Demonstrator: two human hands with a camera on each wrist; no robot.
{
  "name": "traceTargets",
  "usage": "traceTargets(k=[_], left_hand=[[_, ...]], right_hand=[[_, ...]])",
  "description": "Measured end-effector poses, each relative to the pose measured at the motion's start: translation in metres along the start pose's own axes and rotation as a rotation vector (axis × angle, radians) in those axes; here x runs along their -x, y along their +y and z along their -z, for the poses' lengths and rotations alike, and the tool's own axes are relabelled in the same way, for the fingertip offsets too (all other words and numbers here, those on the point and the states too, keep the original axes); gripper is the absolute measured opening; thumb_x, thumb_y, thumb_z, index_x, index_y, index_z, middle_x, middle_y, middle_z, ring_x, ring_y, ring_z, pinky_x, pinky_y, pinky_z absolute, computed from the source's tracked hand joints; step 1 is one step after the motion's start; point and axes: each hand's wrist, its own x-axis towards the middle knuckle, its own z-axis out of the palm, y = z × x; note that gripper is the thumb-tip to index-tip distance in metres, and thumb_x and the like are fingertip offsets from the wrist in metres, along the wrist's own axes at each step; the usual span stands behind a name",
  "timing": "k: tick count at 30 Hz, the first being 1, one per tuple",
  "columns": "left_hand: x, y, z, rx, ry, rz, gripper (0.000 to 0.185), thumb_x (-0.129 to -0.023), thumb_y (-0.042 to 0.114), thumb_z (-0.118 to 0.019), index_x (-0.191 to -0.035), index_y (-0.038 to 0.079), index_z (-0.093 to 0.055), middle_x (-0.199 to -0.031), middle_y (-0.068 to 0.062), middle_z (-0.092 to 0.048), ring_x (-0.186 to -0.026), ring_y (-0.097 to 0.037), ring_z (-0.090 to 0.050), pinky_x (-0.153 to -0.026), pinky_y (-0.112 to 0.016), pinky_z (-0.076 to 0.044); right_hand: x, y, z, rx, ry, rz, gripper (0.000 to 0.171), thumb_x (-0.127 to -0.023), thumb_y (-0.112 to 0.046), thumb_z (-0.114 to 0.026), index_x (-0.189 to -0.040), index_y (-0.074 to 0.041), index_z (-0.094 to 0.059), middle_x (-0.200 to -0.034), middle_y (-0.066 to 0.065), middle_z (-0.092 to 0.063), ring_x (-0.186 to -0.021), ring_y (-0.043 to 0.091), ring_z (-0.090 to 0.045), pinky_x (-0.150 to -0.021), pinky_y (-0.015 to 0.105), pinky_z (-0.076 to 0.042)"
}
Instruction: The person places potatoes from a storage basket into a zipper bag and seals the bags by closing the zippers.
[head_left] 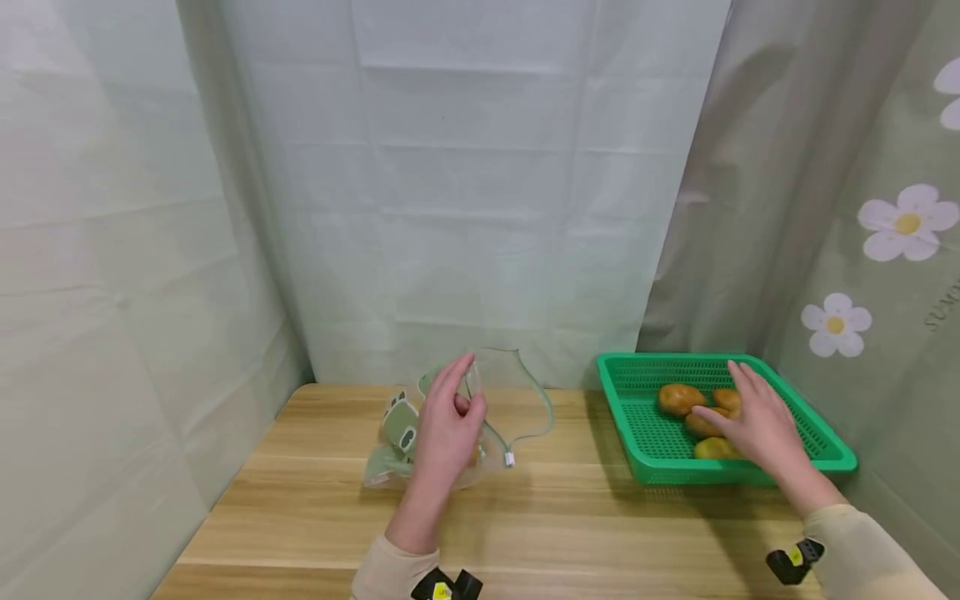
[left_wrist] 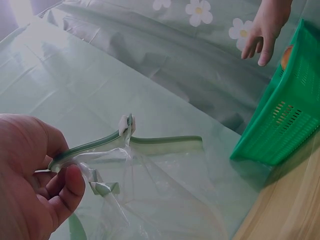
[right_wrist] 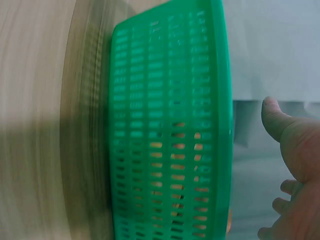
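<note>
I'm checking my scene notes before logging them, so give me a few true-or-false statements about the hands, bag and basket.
1. The left hand pinches the rim of the clear zip bag. True.
2. The green basket holds potatoes. True.
3. The right hand rests flat on the bare table, far from the basket. False: it is over the basket, among the potatoes.
4. The basket is red. False: it is green.
5. The bag stands on the wooden table, left of the basket. True.

Soft even daylight, faint shadows, right wrist view motion-blurred (heavily)
</note>
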Motion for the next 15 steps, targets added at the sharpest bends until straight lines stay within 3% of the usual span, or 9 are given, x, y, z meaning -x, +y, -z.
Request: traceTargets(k=[9, 15], left_hand=[[0.002, 0.002, 0.002, 0.001, -0.013, 0.027, 0.060, -0.102, 0.004, -0.068, -0.160, 0.012, -0.059, -0.161, -0.008, -0.055, -0.070, -0.013, -0.055, -0.058, -0.023, -0.048], [0.000, 0.001, 0.001, 0.008, -0.005, 0.007, 0.059, -0.101, 0.003, -0.067, -0.159, 0.011, -0.060, -0.160, -0.010, -0.056, -0.069, -0.012, -0.055, -0.058, -0.024, -0.048]], right_hand=[[0.006, 0.029, 0.000, 0.004, -0.005, -0.028, 0.106, -0.105, -0.049, -0.074, -0.171, 0.011, -0.016, -0.170, 0.045, -0.018, -0.149, 0.071, -0.022, -0.116, 0.085, -0.018], [0.006, 0.039, 0.004, 0.015, -0.036, -0.075, 0.108, -0.105, -0.051, -0.073, -0.170, 0.012, -0.014, -0.167, 0.047, -0.020, -0.147, 0.072, -0.022, -0.110, 0.088, -0.024]])
